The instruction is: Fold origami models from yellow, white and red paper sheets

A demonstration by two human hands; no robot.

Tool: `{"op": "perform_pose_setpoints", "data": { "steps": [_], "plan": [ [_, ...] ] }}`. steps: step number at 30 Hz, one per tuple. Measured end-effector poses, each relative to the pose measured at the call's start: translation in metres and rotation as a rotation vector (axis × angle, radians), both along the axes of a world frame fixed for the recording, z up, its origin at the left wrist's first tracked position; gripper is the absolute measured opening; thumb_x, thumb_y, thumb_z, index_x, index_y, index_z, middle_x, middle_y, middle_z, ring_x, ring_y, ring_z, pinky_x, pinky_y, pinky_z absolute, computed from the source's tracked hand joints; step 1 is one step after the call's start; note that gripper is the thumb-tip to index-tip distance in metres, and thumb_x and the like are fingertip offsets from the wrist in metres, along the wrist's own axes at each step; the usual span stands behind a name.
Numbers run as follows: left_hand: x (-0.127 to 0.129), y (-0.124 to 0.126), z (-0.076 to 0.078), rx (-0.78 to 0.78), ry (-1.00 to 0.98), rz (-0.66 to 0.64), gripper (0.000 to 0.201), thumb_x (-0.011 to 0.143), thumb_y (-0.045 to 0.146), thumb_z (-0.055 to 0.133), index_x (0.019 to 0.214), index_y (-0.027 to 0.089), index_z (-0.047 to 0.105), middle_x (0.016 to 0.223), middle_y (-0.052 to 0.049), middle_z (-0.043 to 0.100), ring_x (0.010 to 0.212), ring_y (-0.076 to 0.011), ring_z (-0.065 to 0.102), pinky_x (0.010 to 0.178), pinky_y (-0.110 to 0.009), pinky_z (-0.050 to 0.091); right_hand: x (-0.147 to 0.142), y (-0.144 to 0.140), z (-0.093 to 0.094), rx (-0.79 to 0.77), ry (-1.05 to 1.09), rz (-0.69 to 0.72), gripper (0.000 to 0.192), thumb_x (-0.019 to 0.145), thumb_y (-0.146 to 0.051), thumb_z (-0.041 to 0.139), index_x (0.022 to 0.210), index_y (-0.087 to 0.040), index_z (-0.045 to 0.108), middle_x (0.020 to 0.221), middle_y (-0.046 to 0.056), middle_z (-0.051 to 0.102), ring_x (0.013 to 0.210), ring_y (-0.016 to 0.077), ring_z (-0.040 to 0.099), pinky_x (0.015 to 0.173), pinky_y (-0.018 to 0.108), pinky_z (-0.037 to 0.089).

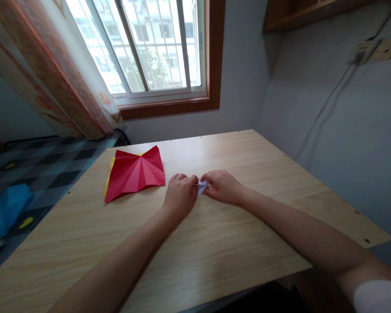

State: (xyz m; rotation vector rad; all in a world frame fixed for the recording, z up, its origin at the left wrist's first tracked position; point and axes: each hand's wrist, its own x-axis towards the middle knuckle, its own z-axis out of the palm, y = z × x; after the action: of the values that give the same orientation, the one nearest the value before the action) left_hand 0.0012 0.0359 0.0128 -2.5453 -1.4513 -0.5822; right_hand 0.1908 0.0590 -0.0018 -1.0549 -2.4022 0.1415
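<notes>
Between my two hands, over the middle of the table, is a small piece of folded white paper (202, 187). My left hand (181, 193) is closed on its left side, with the thumb and fingers pinched together. On the other side my right hand (222, 186) pinches the paper too, thumb against fingers. Much of the paper is hidden by my fingers, so its full shape cannot be made out. To the left of my left hand lies a creased red sheet of paper (137, 174), with a yellow sheet (107, 178) showing from under it.
The pale wooden table (241, 243) reaches towards the wall and window (156, 48). At left, a checked bed cover (55, 161) carries a blue sheet of paper (8, 208). A cable (326, 106) hangs from a wall socket (365, 50) on the right.
</notes>
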Motion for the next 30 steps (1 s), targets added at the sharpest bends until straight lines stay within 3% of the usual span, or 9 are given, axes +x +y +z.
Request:
{"op": "perform_pose_setpoints", "data": {
  "steps": [4,8,12,14,16,25,30],
  "plan": [
    [-0.001,0.002,0.005,-0.069,-0.011,0.068,0.013,0.080,0.016,0.054,0.084,0.022,0.066,0.075,-0.005,0.069,0.076,-0.0242,0.062,0.069,-0.034,0.042,-0.002,0.000,-0.001,0.014,-0.029,0.036,0.019,0.085,-0.035,0.064,0.095,-0.019,0.067,0.084,0.004,0.069,0.080,0.0188,0.061,0.075,0.030,0.038],
    [-0.002,0.001,0.013,-0.133,0.099,0.055,0.017,0.078,0.014,0.055,0.086,0.022,0.067,0.076,-0.005,0.072,0.077,-0.0250,0.065,0.068,-0.034,0.043,-0.006,-0.002,-0.001,0.003,-0.022,0.067,0.017,0.085,-0.033,0.063,0.094,-0.020,0.069,0.080,0.003,0.068,0.076,0.0173,0.060,0.075,0.029,0.038],
    [-0.001,-0.004,0.018,-0.121,0.220,0.014,0.015,0.080,0.015,0.054,0.083,0.019,0.068,0.075,-0.008,0.072,0.078,-0.0272,0.066,0.085,-0.045,0.044,-0.007,-0.004,0.000,-0.001,-0.010,0.089,0.014,0.082,-0.026,0.065,0.094,-0.019,0.069,0.080,0.002,0.069,0.077,0.0170,0.060,0.076,0.029,0.039],
    [-0.001,-0.006,0.018,-0.068,0.221,-0.027,0.016,0.080,0.014,0.054,0.080,0.020,0.068,0.073,-0.008,0.072,0.084,-0.0287,0.064,0.098,-0.054,0.036,-0.008,-0.004,0.001,-0.004,-0.010,0.101,0.014,0.081,-0.024,0.064,0.093,-0.019,0.069,0.081,0.003,0.069,0.076,0.0169,0.060,0.075,0.028,0.039],
    [0.000,-0.006,0.018,-0.041,0.200,-0.056,0.017,0.079,0.011,0.053,0.077,0.020,0.068,0.071,-0.008,0.071,0.089,-0.0295,0.062,0.104,-0.058,0.029,-0.008,-0.004,0.000,-0.006,-0.009,0.106,0.013,0.081,-0.023,0.064,0.092,-0.019,0.069,0.081,0.003,0.068,0.076,0.0169,0.060,0.075,0.028,0.040],
    [-0.004,0.001,0.011,-0.073,0.088,-0.069,0.018,0.074,0.009,0.054,0.078,0.020,0.068,0.071,-0.007,0.070,0.089,-0.0294,0.060,0.101,-0.057,0.032,-0.007,-0.002,-0.002,0.004,0.019,0.075,0.014,0.079,-0.021,0.066,0.093,-0.020,0.070,0.086,0.003,0.070,0.080,0.0172,0.062,0.078,0.029,0.041],
    [-0.005,0.007,0.011,-0.162,-0.163,-0.063,0.024,0.079,0.023,0.062,0.102,0.023,0.067,0.092,-0.006,0.072,0.097,-0.0271,0.061,0.096,-0.049,0.042,-0.002,0.002,-0.001,0.019,0.022,0.027,0.011,0.080,-0.020,0.066,0.090,-0.020,0.071,0.090,0.004,0.072,0.083,0.0175,0.063,0.080,0.030,0.041]
  ]
}}
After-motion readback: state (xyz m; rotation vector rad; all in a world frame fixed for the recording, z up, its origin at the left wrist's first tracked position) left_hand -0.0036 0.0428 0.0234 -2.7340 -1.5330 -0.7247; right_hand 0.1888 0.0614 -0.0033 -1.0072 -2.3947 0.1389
